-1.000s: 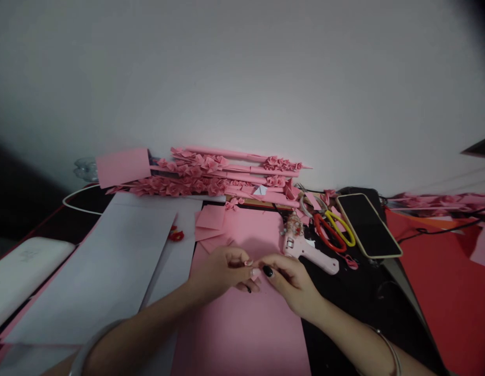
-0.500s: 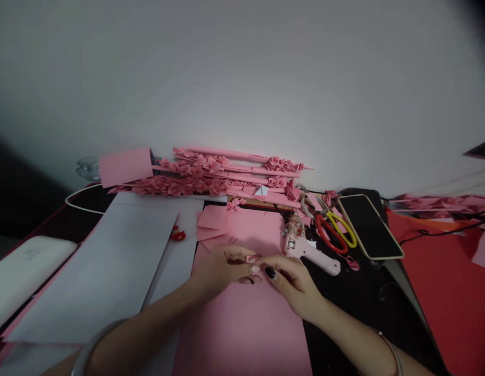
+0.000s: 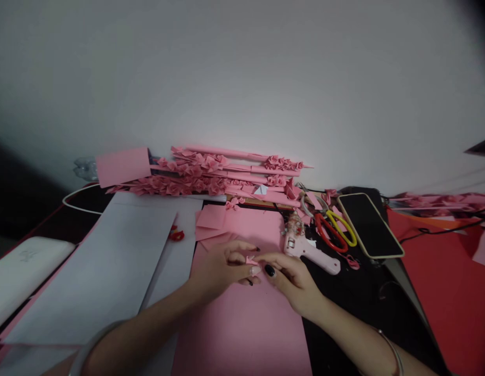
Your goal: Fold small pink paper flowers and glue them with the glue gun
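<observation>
My left hand [image 3: 221, 267] pinches a small folded piece of pink paper [image 3: 250, 260] between thumb and fingers, its index finger raised off it. From the other side, my right hand [image 3: 295, 282] meets the same piece with index finger and thumb closed on its edge; the fingertips partly hide the contact. Both hands are over a large pink paper sheet [image 3: 242, 334]. Small pink paper squares [image 3: 211, 216] lie on that sheet's upper left. A pink glue gun [image 3: 315, 256] rests just right of the sheet.
Pink paper flower stems [image 3: 203, 169] lie along the wall. Scissors with red and yellow handles [image 3: 334, 235] and a phone [image 3: 370, 225] are at the right, beside red paper [image 3: 449, 292]. White sheets [image 3: 97, 266] and a white power-bank-like block [image 3: 26, 277] lie at the left.
My left index finger has lifted away from the folded paper, showing more of it. My right hand stays almost in place, its fingertips shifting slightly.
</observation>
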`<state>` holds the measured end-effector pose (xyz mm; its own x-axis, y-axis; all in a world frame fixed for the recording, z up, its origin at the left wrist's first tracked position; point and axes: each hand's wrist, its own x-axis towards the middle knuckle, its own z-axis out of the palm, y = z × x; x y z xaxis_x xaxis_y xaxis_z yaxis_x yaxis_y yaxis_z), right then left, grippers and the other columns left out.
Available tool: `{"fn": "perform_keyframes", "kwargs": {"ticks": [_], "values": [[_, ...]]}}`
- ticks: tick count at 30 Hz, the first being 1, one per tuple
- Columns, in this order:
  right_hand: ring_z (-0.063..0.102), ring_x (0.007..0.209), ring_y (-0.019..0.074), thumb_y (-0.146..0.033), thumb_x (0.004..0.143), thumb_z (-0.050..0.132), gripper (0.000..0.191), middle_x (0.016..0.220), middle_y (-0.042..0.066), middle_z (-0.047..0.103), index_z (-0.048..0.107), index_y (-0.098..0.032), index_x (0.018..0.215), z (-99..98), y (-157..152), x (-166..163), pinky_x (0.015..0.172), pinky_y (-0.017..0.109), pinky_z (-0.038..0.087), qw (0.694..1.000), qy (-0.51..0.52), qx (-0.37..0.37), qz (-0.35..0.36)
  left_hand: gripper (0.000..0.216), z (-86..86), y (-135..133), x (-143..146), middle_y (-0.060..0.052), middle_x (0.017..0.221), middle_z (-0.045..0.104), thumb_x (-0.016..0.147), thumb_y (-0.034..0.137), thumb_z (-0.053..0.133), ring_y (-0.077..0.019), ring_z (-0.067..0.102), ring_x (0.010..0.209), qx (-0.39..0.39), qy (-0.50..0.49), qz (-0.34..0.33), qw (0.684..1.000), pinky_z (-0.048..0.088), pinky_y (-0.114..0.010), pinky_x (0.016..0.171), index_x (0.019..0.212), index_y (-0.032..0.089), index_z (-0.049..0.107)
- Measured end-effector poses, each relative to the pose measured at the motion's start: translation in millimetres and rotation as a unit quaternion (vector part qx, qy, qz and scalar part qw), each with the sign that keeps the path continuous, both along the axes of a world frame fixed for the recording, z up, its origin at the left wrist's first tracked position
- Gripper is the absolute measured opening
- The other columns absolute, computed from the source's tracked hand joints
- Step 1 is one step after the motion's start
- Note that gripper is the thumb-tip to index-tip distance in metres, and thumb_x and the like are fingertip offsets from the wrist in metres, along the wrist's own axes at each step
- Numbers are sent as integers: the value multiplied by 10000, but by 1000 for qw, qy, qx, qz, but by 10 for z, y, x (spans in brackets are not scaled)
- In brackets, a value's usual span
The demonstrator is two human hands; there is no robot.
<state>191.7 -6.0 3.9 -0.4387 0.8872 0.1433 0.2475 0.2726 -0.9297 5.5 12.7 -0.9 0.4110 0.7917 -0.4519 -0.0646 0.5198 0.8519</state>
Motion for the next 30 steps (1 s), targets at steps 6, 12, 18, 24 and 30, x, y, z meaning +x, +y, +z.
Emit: {"fn": "perform_keyframes", "kwargs": {"ticks": [6, 12, 18, 24, 30], "values": [[465, 523, 119, -440, 925, 495, 344, 631, 9, 591, 707, -170, 947, 16, 6, 3, 500, 231, 366, 1000, 23, -15, -3, 423, -9, 12, -10, 38, 634, 680, 658, 211, 744, -201, 730, 650, -11, -4, -1, 1000, 554, -293, 654, 1055, 158, 609], [326, 472, 95, -554, 893, 488, 440, 536, -42, 416, 677, -164, 821, -9, 20, 6, 443, 220, 267, 992, 70, -103, -13, 433, -15, 1, -4, -2, 712, 731, 663, 241, 763, -210, 735, 660, 1, 5, -3, 1000, 559, -290, 639, 1062, 168, 613], [296, 470, 89, -595, 871, 491, 478, 525, -52, 377, 610, -164, 701, -24, 43, 14, 436, 219, 240, 987, 79, -137, -10, 573, 26, 8, -4, -6, 705, 741, 601, 266, 822, -217, 735, 643, -6, 15, 6, 1000, 568, -295, 626, 1111, 182, 575], [284, 466, 82, -541, 903, 478, 449, 541, -52, 369, 584, -166, 681, 18, 31, 11, 422, 214, 222, 994, 56, -94, 4, 641, 44, 21, -10, 0, 666, 720, 588, 279, 831, -221, 734, 642, -27, 14, -8, 1000, 556, -289, 611, 1155, 162, 555], [274, 467, 86, -456, 931, 470, 425, 531, -57, 322, 517, -176, 615, 50, 35, 13, 444, 226, 217, 999, 30, -35, 14, 698, 26, 38, -26, 6, 657, 712, 590, 305, 840, -210, 729, 636, -32, 6, -30, 999, 548, -273, 607, 1203, 169, 533]]}}
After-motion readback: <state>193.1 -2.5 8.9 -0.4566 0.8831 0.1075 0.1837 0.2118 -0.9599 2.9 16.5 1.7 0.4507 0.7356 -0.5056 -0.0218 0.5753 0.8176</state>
